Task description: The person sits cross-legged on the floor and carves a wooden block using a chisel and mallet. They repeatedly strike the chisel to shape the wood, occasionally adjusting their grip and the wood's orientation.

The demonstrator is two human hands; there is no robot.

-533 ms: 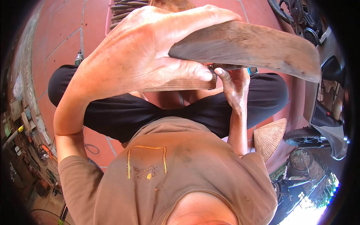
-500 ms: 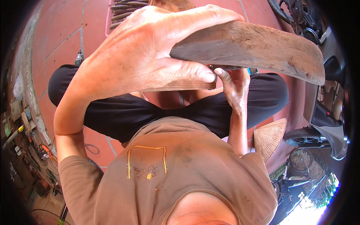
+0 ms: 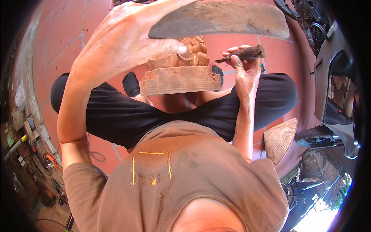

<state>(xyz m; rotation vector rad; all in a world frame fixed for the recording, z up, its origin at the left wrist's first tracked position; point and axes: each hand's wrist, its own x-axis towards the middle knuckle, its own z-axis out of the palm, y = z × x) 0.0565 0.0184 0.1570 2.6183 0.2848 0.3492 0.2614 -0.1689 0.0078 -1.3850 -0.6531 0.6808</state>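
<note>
My left hand (image 3: 119,50) is closed on a wooden mallet (image 3: 228,19), a thick, slightly curved block with a dark near end, held up level. Its thumb lies along the lower side. My right hand (image 3: 247,71) grips a chisel (image 3: 249,53) by its dark wooden handle, with the short blade pointing left. Between my legs stands a reddish-brown wood carving (image 3: 181,79) with a thick flat base and rounded carved forms above. The chisel tip is apart from the carving, just to its right. My left hand and the mallet hide the carving's upper part.
Red floor tiles (image 3: 62,42) surround my crossed legs. A conical straw hat (image 3: 280,141) lies to my right, near a motorbike (image 3: 340,104). Tools and cables (image 3: 42,154) clutter the left side. A dark rack edge (image 3: 131,2) shows at the top.
The mallet has moved up and left, away from me, with my left hand. My right hand has moved slightly right, bringing the chisel into view. More of the carving shows.
</note>
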